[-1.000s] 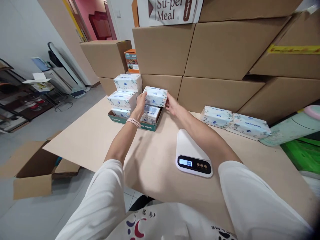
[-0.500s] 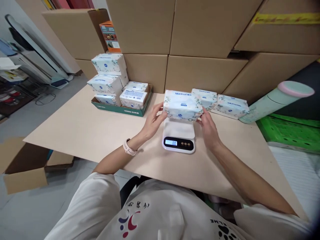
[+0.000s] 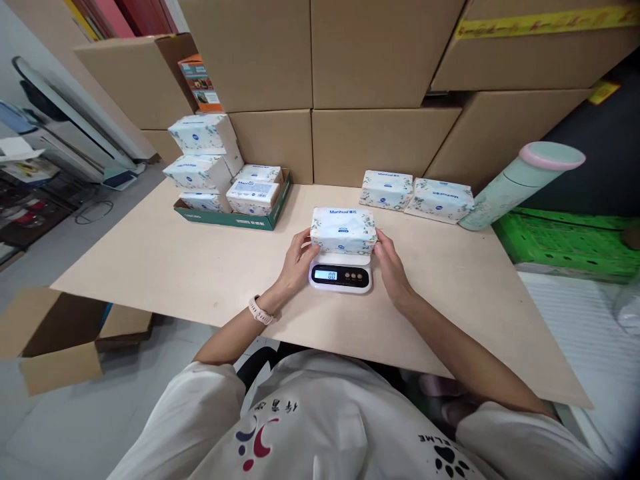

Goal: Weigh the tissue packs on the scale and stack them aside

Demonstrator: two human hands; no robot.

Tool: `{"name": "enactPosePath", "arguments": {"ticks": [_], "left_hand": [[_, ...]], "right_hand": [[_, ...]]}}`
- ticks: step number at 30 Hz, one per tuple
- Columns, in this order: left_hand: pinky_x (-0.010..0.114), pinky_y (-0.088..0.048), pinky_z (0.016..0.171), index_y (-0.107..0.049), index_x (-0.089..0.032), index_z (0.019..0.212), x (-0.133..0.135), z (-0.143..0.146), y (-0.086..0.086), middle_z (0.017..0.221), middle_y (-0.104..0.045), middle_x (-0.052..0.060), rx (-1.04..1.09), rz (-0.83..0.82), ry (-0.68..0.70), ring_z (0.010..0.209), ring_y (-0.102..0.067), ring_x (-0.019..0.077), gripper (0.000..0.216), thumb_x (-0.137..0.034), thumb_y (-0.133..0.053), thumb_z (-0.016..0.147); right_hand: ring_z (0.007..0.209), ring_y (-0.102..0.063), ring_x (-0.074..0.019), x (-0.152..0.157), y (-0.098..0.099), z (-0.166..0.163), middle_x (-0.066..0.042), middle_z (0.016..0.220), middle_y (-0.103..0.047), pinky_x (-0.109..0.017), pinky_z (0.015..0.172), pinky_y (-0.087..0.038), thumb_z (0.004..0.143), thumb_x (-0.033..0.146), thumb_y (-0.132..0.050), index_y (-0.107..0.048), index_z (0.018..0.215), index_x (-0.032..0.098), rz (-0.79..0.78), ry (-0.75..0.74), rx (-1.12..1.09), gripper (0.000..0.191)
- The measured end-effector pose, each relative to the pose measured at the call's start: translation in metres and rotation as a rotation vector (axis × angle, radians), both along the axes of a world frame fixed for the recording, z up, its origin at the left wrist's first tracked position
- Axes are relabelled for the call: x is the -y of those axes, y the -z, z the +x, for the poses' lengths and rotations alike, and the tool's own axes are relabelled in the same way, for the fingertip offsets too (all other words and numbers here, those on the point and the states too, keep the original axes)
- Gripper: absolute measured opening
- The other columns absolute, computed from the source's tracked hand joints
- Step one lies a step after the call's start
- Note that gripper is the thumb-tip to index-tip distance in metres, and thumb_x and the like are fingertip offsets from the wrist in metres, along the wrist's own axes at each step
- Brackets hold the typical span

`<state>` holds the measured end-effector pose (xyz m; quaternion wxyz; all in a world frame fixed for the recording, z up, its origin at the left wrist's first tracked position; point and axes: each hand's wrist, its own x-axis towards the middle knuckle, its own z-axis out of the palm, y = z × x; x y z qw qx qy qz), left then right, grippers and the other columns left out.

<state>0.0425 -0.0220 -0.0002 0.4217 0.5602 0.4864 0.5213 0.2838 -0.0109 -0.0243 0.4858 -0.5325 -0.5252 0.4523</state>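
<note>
Both the left hand [image 3: 296, 262] and right hand [image 3: 393, 268] clasped opposite ends of the Manhua tissue pack [image 3: 343, 231] over the digital scale [image 3: 340, 285]; I could not confirm pack-to-scale contact. The pack's long axis ran crosswise, lettering upright toward the person. Cardboard cartons [image 3: 370, 141] lined the beige tabletop [image 3: 200, 263].

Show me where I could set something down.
Bare table lies between the green tray and left hand, and right of the right hand, nearer than the bottle. Crowded: the scale, beneath the tissue pack.
</note>
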Motion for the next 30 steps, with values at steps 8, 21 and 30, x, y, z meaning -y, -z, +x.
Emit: {"name": "enactPosePath", "arguments": {"ticks": [8, 21, 30], "left_hand": [[0.035, -0.054, 0.102, -0.073, -0.022, 0.107, -0.03, -0.026, 0.003, 0.118, -0.076, 0.01, 0.257, -0.065, -0.301, 0.11, -0.07, 0.0224, 0.025, -0.042, -0.064, 0.093], [0.031, -0.061, 0.094, -0.077, -0.018, 0.098, -0.035, -0.057, 0.004, 0.1, -0.079, 0.01, 0.598, -0.415, -0.235, 0.086, -0.074, 0.0167, 0.034, -0.043, -0.054, 0.099], [0.031, -0.061, 0.089, -0.077, -0.014, 0.096, -0.034, -0.053, 0.002, 0.097, -0.08, 0.01, 0.665, -0.43, -0.236, 0.084, -0.075, 0.0161, 0.035, -0.04, -0.056, 0.099]], "right_hand": [[0.132, -0.068, -0.0264, 0.0, 0.019, 0.028, -0.01, 0.139, -0.074, -0.055, 0.123, -0.05, 0.099, 0.067, -0.055, -0.069, 0.131, 0.027, 0.161, 0.285, -0.013, 0.053], [0.09, -0.073, -0.0176, 0.001, 0.015, 0.047, -0.003, 0.098, -0.078, -0.042, 0.097, -0.061, 0.092, 0.042, -0.068, -0.077, 0.095, 0.024, 0.22, 0.5, -0.172, 0.021], [0.09, -0.075, -0.0185, 0.011, 0.014, 0.038, -0.004, 0.097, -0.082, -0.041, 0.095, -0.062, 0.089, 0.043, -0.075, -0.081, 0.093, 0.024, 0.166, 0.387, -0.157, 0.021]]}}
